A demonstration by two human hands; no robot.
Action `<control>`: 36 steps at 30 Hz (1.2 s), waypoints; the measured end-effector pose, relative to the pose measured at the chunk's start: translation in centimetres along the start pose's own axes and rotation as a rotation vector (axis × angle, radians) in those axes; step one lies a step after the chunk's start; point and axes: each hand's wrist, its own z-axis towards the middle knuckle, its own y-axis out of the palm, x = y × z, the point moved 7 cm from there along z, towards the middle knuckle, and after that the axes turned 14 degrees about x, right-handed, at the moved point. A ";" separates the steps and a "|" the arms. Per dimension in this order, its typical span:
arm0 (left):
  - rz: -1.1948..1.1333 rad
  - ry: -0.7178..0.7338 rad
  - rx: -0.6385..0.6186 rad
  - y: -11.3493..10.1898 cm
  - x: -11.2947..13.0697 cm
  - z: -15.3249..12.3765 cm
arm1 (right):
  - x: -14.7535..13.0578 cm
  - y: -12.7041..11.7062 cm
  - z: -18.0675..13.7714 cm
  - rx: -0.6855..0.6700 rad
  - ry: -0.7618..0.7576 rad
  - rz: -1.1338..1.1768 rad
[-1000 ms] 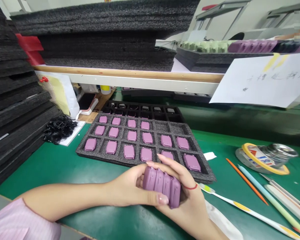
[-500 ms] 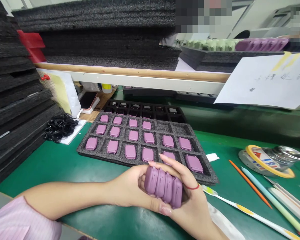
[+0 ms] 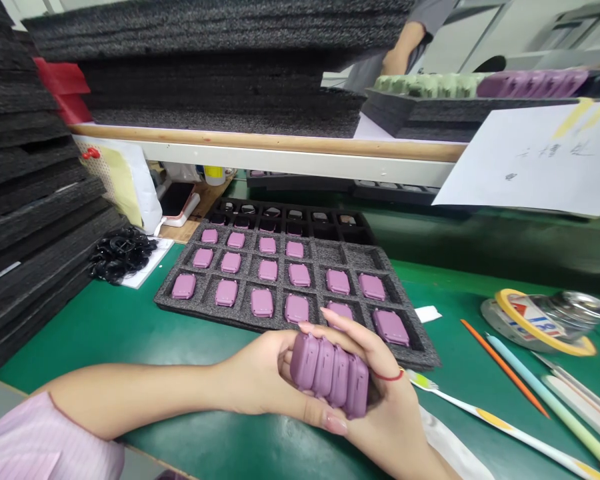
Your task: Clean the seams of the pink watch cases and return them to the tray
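Observation:
Between my two hands is a row of several purple watch cases (image 3: 330,375), stacked face to face with their side slots toward me. My left hand (image 3: 267,370) is closed around the row from the left, its thumb along the lower edge. From the right, my right hand (image 3: 387,407) wraps the same row, fingers over the top. Just beyond them lies a black foam tray (image 3: 275,325) on the green table. Many of its compartments hold a purple watch case (image 3: 261,303); two in the back right are vacant. My right fingers partly cover one case in the front row.
Foam stacks rise at left (image 3: 40,200) and on the shelf (image 3: 205,87). At right lie a toothbrush (image 3: 485,417), an orange stick (image 3: 505,368), a pale pen (image 3: 535,387) and a glass jar (image 3: 520,323). Black pieces (image 3: 123,255) lie left. A person's arm (image 3: 405,47) shows behind the shelf.
The view has shifted slightly, so things on the right sit a little farther right. My hands keep their hold on the watch cases, with almost no movement.

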 end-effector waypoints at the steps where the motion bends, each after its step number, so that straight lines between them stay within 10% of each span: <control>1: 0.002 0.000 0.000 0.0 0.0 0.0 | 0.0 0.0 0.0 -0.001 0.001 0.000; 36: 0.076 -0.099 0.052 -0.5 -0.5 0.1 | -0.4 -0.1 0.3 -0.034 0.043 -0.057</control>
